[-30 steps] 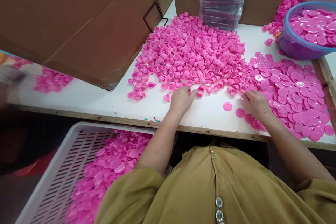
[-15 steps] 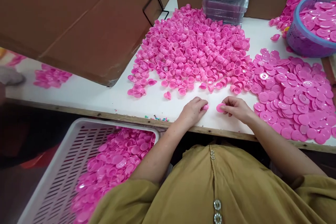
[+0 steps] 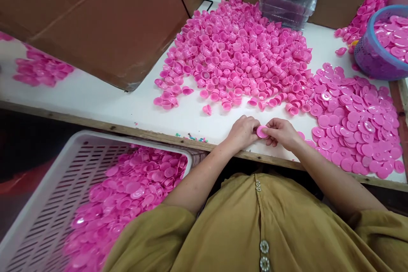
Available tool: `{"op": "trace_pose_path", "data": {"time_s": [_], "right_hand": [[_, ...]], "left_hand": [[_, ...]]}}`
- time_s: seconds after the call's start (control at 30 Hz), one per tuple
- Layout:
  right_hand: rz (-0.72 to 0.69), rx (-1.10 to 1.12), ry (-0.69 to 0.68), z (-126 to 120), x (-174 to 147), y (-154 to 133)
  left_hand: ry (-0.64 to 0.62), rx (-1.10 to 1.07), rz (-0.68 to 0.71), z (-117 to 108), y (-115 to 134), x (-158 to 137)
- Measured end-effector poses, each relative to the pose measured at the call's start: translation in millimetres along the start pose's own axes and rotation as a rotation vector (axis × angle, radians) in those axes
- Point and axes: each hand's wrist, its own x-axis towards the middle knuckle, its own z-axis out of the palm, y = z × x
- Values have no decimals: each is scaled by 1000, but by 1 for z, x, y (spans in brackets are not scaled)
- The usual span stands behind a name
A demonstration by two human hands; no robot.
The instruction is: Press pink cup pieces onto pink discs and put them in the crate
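In front of the cup heap point(image 3: 239, 51), the right hand point(image 3: 282, 132) pinches a pink disc point(image 3: 260, 132). The left hand point(image 3: 244, 132) curls beside it, but I cannot tell what's inside. More discs point(image 3: 360, 125) lie right of the heap

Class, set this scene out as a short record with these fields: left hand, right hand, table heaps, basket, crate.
Left hand: fingers curled beside the disc; anything inside them is hidden
Right hand: pinching a flat round pink plastic disc
Table heaps: small pink plastic cups in the middle; pink plastic discs to their right
Basket: round blue plastic basket, far right, holding pink discs
Crate: white slotted plastic crate, below the table edge, holding pink pieces
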Motion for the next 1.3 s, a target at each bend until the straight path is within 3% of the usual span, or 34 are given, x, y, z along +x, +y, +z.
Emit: {"op": "trace_pose_path", "data": {"time_s": [0.17, 0.3, 0.4, 0.6, 0.77, 0.83, 0.93, 1.0, 1.1, 1.2, 1.23, 1.3], "right_hand": [[48, -87, 18, 8, 6, -3], [101, -68, -33, 4, 8, -5], [122, -87, -52, 2, 12, -6], [133, -123, -84, 3, 18, -4], [81, -155, -99, 1, 9, -5], [-16, -257, -39, -12, 1, -5], [-275, -642, 288, -48, -4, -4], [-396, -917, 492, -71, 0, -1], [-412, -1106, 585, -91, 12, 9], [-468, -1093, 568, -96, 20, 16], [-503, -1070, 557, -96, 20, 17], [-563, -1017, 530, -98, 17, 18]], "left_hand": [[-3, -40, -32, -7, 0, -1], [-172, -170, 19, -22, -1, 0], [-231, -260, -80, -29, 0, 6], [-289, -255, -161, -22, 1, 21], [-348, -462, -191, -19, 9, 16], [-290, -450, -197, -33, 10, 0], [-185, -351, -308, -76, -5, -52], [-176, -268, -419, -112, -27, -101], [-203, 10, -702, -152, -62, -171], [-110, 266, -932, -159, -74, -201], [-28, 282, -914, -154, -69, -199], [145, 213, -734, -133, -51, -174]]}}
